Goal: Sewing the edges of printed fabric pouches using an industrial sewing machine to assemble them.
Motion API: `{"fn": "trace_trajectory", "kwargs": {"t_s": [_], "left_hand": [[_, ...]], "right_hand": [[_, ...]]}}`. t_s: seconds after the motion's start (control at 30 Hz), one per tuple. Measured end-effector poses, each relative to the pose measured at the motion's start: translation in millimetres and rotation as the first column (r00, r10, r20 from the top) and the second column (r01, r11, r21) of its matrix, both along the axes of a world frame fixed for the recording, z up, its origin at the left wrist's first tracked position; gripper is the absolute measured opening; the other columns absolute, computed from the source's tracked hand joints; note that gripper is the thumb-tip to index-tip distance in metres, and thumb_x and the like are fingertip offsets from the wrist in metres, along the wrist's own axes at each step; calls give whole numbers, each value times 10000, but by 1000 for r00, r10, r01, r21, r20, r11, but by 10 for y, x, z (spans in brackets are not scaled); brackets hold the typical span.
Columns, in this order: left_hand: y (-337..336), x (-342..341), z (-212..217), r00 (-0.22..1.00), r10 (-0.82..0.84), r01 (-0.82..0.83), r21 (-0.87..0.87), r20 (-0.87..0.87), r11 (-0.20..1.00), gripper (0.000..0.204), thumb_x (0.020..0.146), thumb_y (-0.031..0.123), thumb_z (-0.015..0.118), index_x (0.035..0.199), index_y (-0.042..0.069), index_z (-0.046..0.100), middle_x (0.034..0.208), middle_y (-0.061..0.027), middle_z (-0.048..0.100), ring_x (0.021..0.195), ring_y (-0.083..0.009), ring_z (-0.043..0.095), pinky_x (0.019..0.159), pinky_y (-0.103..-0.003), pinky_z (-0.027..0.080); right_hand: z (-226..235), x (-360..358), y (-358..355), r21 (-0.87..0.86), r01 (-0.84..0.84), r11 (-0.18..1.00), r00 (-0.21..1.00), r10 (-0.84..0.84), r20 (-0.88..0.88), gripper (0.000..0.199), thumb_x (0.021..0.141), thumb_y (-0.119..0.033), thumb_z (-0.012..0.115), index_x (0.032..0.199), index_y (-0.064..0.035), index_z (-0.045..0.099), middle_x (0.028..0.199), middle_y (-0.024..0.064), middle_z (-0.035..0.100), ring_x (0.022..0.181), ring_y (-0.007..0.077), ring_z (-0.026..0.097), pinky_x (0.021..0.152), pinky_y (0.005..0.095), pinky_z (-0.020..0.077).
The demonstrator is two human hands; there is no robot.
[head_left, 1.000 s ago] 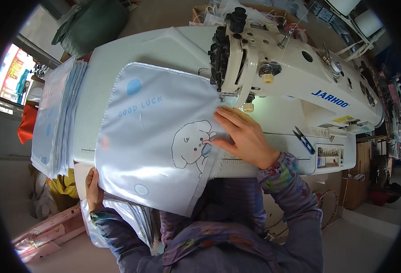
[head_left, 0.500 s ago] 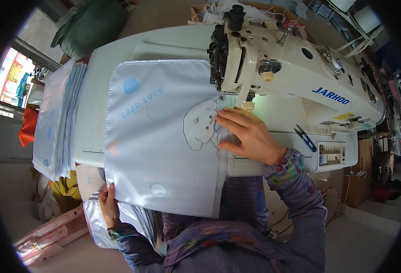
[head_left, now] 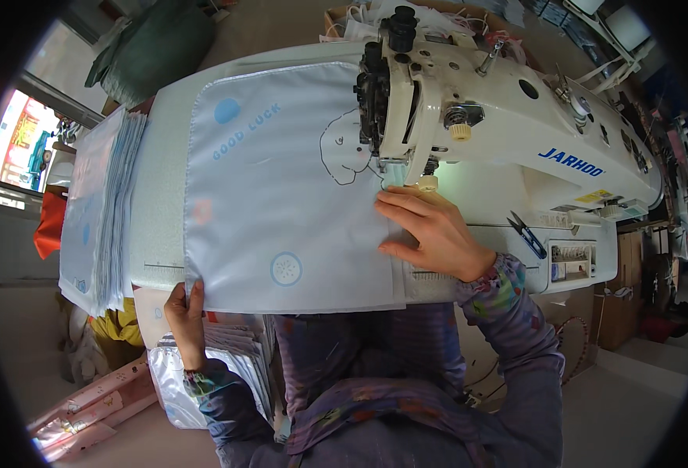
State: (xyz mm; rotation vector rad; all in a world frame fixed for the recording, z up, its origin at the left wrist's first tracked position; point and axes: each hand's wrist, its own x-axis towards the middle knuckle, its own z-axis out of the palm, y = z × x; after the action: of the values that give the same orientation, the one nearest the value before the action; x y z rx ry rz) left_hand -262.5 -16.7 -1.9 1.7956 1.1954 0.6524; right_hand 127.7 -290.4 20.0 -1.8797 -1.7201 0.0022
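Observation:
A pale blue satiny fabric panel point(head_left: 266, 210), printed with a dog outline, lettering and round motifs, lies on the white sewing table. Its right edge runs under the needle area of a white sewing machine point(head_left: 469, 101), whose head hides the needle and presser foot. My right hand point(head_left: 430, 234) rests flat on the panel's right edge just in front of the needle area, fingers stretched out. At the panel's near left corner, my left hand point(head_left: 186, 312) pinches the fabric edge between thumb and fingers.
Thread snips point(head_left: 526, 234) and a small compartment tray point(head_left: 572, 264) sit on the table at right. A stack of similar panels point(head_left: 98, 210) hangs at the left edge. More folded panels point(head_left: 227, 366) lie below the table, near my left forearm.
The panel has slid away from me, its near edge rising toward the table and the dog print passing partly behind the machine head. My left hand has moved slightly forward with it.

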Motion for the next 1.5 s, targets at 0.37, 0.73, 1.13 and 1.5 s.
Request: {"fn": "trace_trajectory", "kwargs": {"t_s": [0.37, 0.73, 1.13, 1.5], "left_hand": [[551, 846, 168, 927, 18, 188, 503, -376, 844, 326, 988, 251, 751, 892, -39, 635, 648, -178, 522, 557, -288, 442, 564, -387, 414], [1143, 1516, 99, 927, 12, 260, 664, -376, 701, 309, 976, 299, 735, 1002, -6, 693, 809, -248, 691, 767, -473, 688, 680, -489, 529], [1137, 1585, 209, 830, 257, 312, 794, -495, 521, 367, 957, 54, 623, 1311, 130, 681, 1204, -164, 720, 1116, -360, 695, 862, -471, 586], [894, 1379, 414, 747, -321, 663, 684, -582, 302, 484, 766, -90, 661, 1208, 73, 770, 1037, -91, 713, 935, -310, 689, 851, -403, 584]], "right_hand": [[3, 24, -12, -19, -5, 1000, 1000, 5, 2, 527, 872, -288, 839, 1320, -51, 696, 1415, 91, 670, 1344, 289, 619, 1093, 432, 526], [-3, -2, 24, -11, 22, 1000, 1000, -22, 8, 553, 873, -264, 835, 1353, -39, 677, 1434, 103, 658, 1323, 275, 640, 1039, 413, 547], [0, 21, 42, 13, 27, 1000, 1000, -27, 1, 538, 867, -231, 840, 1344, -36, 684, 1405, 109, 673, 1301, 293, 654, 1038, 415, 545], [-25, -29, 38, 37, 52, 998, 998, -50, -42, 500, 887, -224, 827, 1325, -27, 692, 1405, 118, 673, 1232, 318, 678, 1018, 420, 551]]}}
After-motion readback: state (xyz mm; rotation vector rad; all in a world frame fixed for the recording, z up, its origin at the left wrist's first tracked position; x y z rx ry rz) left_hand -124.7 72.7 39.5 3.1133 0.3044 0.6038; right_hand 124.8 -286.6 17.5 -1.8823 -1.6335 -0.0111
